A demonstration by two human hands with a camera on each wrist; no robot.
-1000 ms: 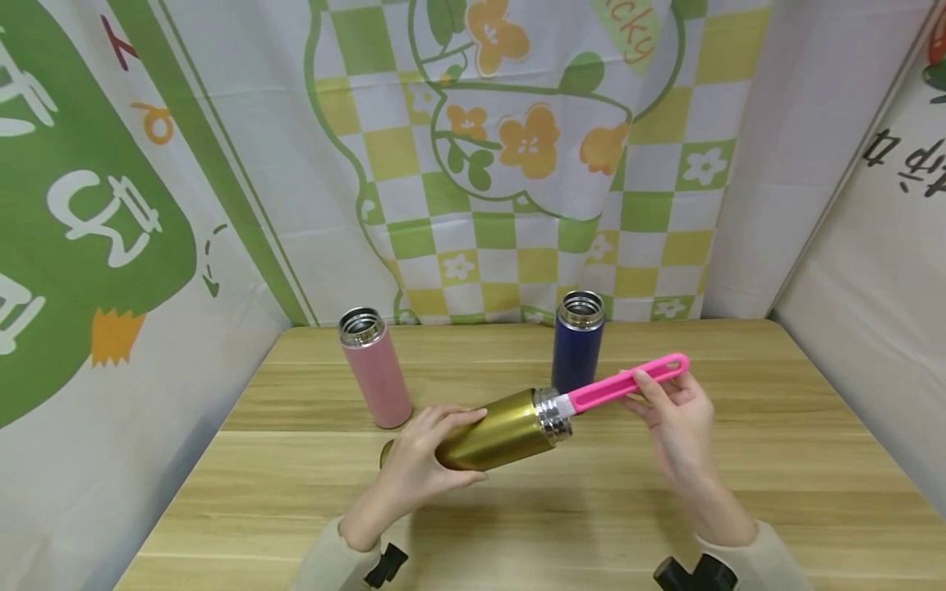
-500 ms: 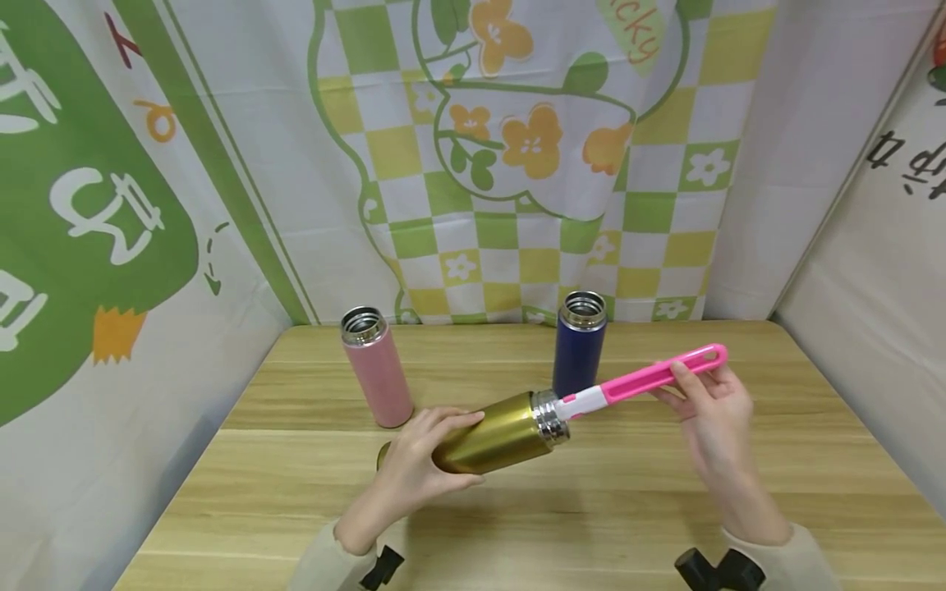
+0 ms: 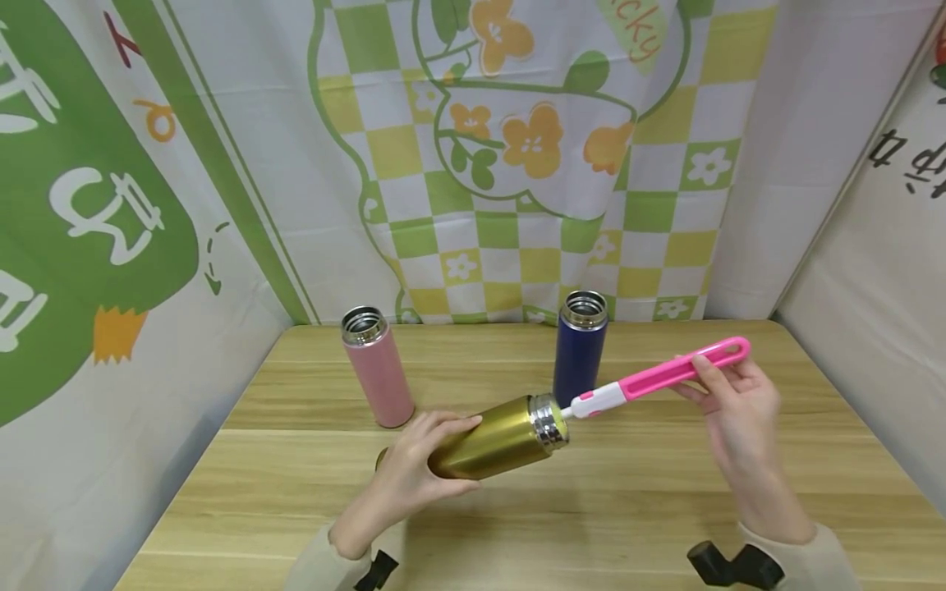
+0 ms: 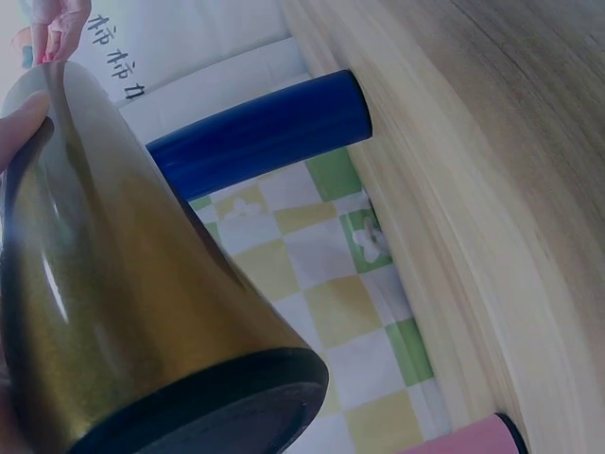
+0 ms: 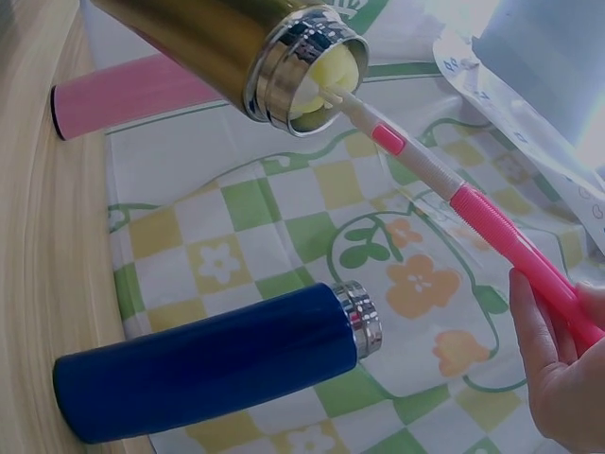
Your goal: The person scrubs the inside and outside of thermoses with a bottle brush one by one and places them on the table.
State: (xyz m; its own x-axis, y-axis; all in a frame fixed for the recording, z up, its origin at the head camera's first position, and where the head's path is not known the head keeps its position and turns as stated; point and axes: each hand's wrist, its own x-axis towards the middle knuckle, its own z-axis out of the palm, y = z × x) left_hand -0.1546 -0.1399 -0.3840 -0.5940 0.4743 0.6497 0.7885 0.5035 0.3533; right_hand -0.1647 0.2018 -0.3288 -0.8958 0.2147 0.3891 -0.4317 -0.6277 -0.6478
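A: Here's the brush (image 3: pixel 656 379), its yellow sponge (image 5: pixel 336 71) sitting in the mouth of the gold bottle (image 3: pixel 491 443), which is tilted over the table (image 3: pixel 628 509). Scrubbing the inside, I'd judge!

B: Right hand (image 3: pixel 742 419) pinching the pink handle (image 5: pixel 515 246), left hand (image 3: pixel 406 468) gripped round the bottle's body! The next move calls for a straight line through that neck (image 3: pixel 548 423) and a steady left hold.

A: And what finishes: glossy metallic gold, shiny ridged metal, smooth white shaft (image 5: pixel 430 171) (that sponge looks properly squashy).

B: Farther out, the slim pink bottle (image 3: pixel 379 377) and blue bottle (image 3: pixel 579 361) stand upright, open-topped, on pale wood grain, checked cloth (image 3: pixel 537 267) hanging behind.
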